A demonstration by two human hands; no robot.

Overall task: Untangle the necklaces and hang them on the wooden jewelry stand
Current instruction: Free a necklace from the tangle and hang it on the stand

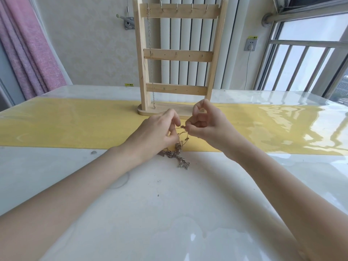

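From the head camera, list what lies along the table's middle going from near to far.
Bare white table → tangled necklaces → left hand and right hand, side by side, pinching a chain → wooden jewelry stand on the yellow runner, one necklace hanging from it → radiator.

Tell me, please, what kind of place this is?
Probably a room in a home, by a window: a curtain, a radiator, a wall socket and a glossy table are visible.
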